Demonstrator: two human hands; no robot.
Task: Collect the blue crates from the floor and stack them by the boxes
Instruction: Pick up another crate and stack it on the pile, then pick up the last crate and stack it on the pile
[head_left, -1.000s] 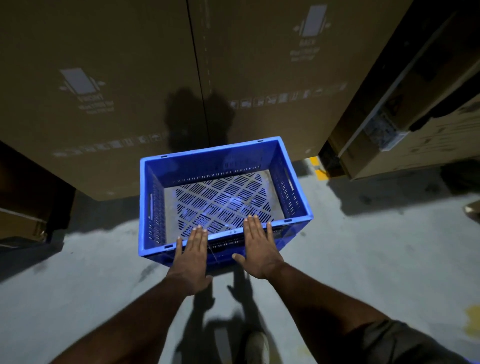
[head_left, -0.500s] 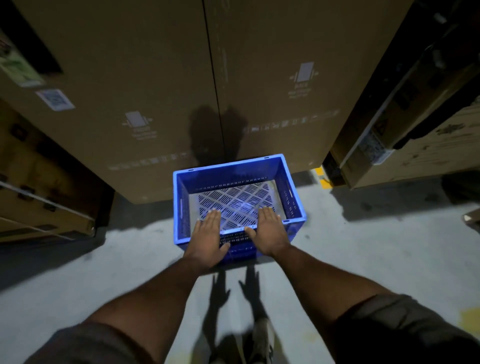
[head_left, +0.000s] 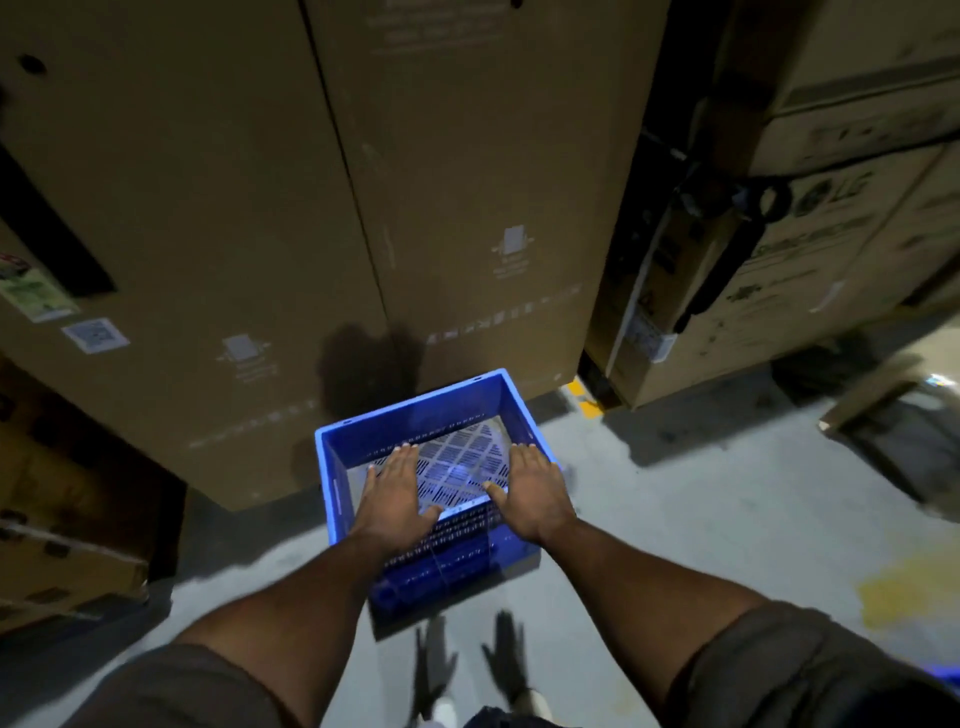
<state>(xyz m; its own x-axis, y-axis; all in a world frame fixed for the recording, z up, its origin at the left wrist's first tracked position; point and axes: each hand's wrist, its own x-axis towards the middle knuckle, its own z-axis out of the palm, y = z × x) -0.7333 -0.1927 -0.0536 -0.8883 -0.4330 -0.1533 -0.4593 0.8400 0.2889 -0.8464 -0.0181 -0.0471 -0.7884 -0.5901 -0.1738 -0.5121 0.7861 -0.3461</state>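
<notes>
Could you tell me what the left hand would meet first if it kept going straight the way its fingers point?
Probably the crate's far wall, then the big box behind it; depth is unclear. The left hand is flat, fingers straight.

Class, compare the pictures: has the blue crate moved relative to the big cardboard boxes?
Yes. The blue crate has moved toward the cardboard boxes; its far rim now sits close to them.

- A blue crate (head_left: 431, 467) with a perforated base sits on the grey concrete floor (head_left: 701, 519), just before tall cardboard boxes (head_left: 322, 208)
- The left hand (head_left: 393, 491) and right hand (head_left: 530, 491) spread flat-fingered over it; whether they touch it is unclear
</notes>
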